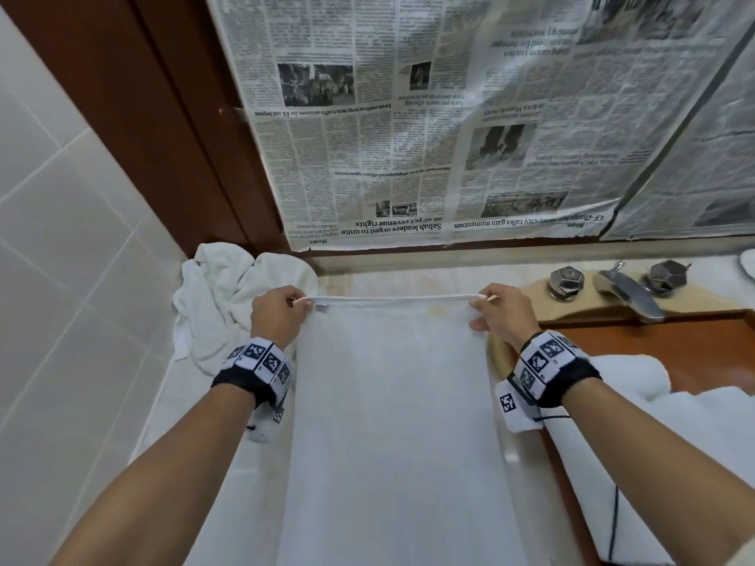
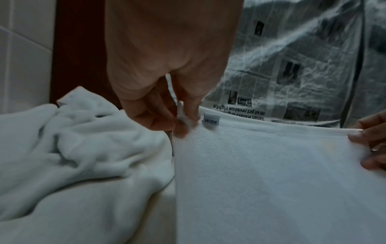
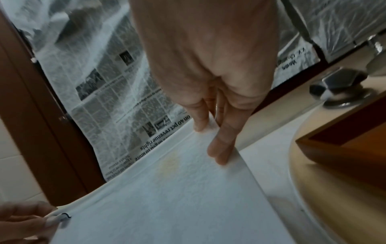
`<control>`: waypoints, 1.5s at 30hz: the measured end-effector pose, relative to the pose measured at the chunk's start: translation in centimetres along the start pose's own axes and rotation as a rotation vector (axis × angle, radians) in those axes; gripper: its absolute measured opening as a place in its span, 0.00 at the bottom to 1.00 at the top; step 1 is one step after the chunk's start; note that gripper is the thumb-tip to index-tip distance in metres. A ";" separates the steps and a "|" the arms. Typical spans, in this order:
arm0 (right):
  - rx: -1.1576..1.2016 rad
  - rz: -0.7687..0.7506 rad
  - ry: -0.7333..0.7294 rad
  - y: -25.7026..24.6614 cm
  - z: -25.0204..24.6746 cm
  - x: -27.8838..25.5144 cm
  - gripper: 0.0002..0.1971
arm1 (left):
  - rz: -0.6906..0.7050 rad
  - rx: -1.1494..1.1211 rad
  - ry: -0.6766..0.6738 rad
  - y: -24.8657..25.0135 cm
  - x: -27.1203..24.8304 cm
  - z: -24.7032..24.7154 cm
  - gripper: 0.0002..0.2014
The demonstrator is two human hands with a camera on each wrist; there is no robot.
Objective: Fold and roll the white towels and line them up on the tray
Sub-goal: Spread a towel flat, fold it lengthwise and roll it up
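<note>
white towel [image 1: 388,402] spread flat on counter; crumpled towel [image 1: 220,296] left.

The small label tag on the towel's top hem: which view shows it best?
The left wrist view: the tag sits close and sharp beside the left hand. The head view shows only a tiny sliver; the right wrist view shows a blurred scrap by that hand.

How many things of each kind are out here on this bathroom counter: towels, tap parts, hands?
White towels: 3 (flat white towel held taut, crumpled white towel at left, folded white towels on the brown wooden tray, at least one)
Faceted metal tap knobs: 2
Chrome tap spout: 1
Hands: 2 (left hand, right hand)
Total: 8
</note>
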State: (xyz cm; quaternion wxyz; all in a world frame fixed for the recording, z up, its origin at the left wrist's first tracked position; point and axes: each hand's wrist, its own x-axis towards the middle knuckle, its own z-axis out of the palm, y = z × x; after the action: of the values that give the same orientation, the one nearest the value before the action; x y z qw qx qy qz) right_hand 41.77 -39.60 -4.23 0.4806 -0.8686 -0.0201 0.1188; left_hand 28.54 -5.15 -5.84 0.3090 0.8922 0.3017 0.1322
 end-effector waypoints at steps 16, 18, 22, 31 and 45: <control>-0.231 -0.008 -0.035 4.8 5.6 10.1 0.10 | -0.115 0.138 -0.062 -1.1 7.2 8.9 0.08; -0.219 0.011 -0.020 4.8 5.8 10.9 0.10 | -0.103 0.164 -0.082 -0.8 7.5 9.3 0.10; -0.198 0.099 -0.030 4.1 6.0 10.8 0.14 | -0.100 0.207 -0.122 -1.1 7.7 9.6 0.14; -0.223 0.023 -0.079 2.2 4.7 3.3 0.23 | 0.204 -0.024 -0.052 0.1 1.2 10.3 0.19; -0.709 0.092 -0.013 5.9 3.9 -1.3 0.13 | 0.500 0.054 -0.626 12.7 0.4 19.8 0.19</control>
State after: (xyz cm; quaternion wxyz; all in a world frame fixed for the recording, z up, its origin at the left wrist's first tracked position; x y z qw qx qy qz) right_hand 39.16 -39.74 -10.94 0.1431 -0.9806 -0.0242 0.1316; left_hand 43.04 -22.21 -13.14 0.3206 0.9431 -0.0302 -0.0830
